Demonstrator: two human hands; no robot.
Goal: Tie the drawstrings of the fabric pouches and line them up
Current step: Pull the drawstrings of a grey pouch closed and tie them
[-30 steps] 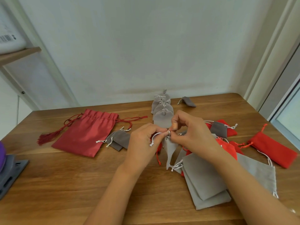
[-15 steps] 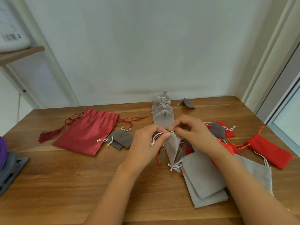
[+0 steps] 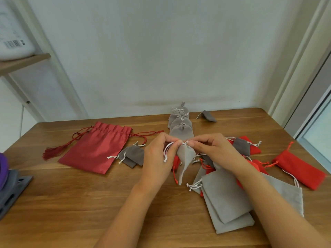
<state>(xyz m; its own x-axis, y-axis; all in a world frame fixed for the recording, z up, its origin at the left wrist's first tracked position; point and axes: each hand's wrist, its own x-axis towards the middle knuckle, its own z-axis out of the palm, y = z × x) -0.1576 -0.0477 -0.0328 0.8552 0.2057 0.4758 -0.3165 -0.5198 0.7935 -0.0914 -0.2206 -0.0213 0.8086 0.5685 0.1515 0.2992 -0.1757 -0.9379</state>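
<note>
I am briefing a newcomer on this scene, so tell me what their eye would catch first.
At the centre of the wooden table, the left hand and right hand pinch the white drawstring of a small light grey velvet pouch. Behind them a row of tied grey pouches runs toward the wall, and a large dark red satin bag lies at the left.

Pouch row [image 3: 180,127] lies behind held pouch [image 3: 185,158], on table [image 3: 89,203].
</note>
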